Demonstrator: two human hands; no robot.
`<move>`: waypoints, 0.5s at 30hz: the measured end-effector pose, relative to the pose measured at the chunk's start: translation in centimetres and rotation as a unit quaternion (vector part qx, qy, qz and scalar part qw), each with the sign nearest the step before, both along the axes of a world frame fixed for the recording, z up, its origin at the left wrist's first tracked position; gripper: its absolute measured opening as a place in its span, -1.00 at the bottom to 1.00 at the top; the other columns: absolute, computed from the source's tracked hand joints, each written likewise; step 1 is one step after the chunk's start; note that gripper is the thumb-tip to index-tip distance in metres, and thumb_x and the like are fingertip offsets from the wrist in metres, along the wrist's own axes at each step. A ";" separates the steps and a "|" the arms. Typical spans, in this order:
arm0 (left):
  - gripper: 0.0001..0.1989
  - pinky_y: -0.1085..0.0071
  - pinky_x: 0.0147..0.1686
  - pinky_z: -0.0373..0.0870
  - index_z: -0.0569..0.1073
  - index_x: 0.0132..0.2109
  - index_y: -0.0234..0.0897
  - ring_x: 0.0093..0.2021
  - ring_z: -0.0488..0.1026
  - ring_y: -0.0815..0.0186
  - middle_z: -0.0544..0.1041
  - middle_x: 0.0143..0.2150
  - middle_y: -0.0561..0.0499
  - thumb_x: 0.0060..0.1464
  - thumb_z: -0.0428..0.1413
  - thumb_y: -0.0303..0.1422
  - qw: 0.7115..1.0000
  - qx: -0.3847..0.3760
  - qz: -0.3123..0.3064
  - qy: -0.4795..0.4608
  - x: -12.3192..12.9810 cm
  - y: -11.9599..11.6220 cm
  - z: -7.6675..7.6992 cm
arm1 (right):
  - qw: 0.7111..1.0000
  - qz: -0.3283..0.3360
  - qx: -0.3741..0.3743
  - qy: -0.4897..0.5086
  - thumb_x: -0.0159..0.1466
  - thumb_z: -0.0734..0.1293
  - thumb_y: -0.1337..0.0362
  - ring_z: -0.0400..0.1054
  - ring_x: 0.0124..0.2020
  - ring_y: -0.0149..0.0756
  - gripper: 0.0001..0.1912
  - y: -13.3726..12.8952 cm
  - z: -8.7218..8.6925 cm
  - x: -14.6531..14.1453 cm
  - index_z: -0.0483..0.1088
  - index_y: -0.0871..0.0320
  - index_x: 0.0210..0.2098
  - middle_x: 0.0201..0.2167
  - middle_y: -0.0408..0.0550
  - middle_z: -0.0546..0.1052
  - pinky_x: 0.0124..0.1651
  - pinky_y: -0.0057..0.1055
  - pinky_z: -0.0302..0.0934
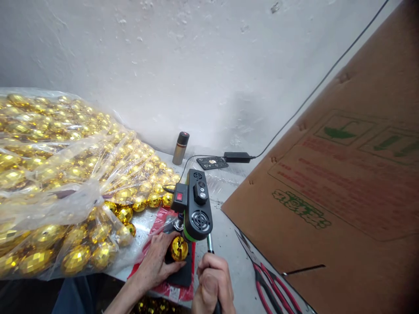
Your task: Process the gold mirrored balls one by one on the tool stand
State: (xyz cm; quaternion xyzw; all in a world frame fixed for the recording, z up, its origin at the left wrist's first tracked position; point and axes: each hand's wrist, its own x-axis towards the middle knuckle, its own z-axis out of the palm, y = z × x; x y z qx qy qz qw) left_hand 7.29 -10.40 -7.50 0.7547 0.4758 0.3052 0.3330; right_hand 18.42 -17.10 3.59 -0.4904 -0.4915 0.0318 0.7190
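My left hand [156,258] holds a gold faceted ball [179,249] between thumb and fingers. The ball sits on the dark base [182,277] of a small bench machine, like a mini drill press [198,205], just below its black and green head. Whatever tip meets the ball is hidden by the head. My right hand [213,283] is closed around the machine's lever [210,243], a metal rod with a dark grip. A red plastic sheet [188,294] lies beneath the base.
A clear plastic bag [94,196] full of gold balls covers the left side. A spray can [180,148], a phone [212,163] and a power adapter [237,157] are near the wall. Red-handled scissors [265,279] lie at right by a leaning cardboard box [343,174].
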 end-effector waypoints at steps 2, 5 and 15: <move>-0.37 -0.10 0.17 0.51 0.54 0.33 -0.14 0.09 0.56 -0.13 0.67 0.08 -0.17 0.11 0.40 -0.26 1.000 -0.002 0.003 0.002 0.0 0.0 0.0 | 1.000 -0.001 0.000 0.004 0.65 0.21 0.20 0.27 -0.34 -0.44 -0.56 0.0 -0.1 0.0 0.28 0.09 -0.40 -0.34 -0.24 0.41 -0.21 -0.41 0.15; -0.38 -0.08 0.15 0.52 0.55 0.31 -0.13 0.08 0.57 -0.13 0.67 0.06 -0.16 0.10 0.40 -0.25 1.000 -0.003 0.013 0.000 0.1 0.0 -0.1 | 1.000 -0.009 -0.003 0.008 0.65 0.20 0.21 0.28 -0.34 -0.44 -0.56 -0.1 -0.3 -0.1 0.28 0.09 -0.41 -0.34 -0.24 0.41 -0.21 -0.42 0.16; -0.39 -0.07 0.13 0.52 0.58 0.26 -0.12 0.05 0.58 -0.12 0.68 0.04 -0.14 0.04 0.40 -0.28 0.999 0.005 0.035 0.004 0.7 -0.1 -0.5 | 0.992 -0.026 0.089 -0.087 0.61 0.21 0.27 0.25 -0.48 -0.48 -0.55 1.7 -1.8 1.5 0.25 0.09 -0.45 -0.45 -0.25 0.36 -0.38 -0.47 0.15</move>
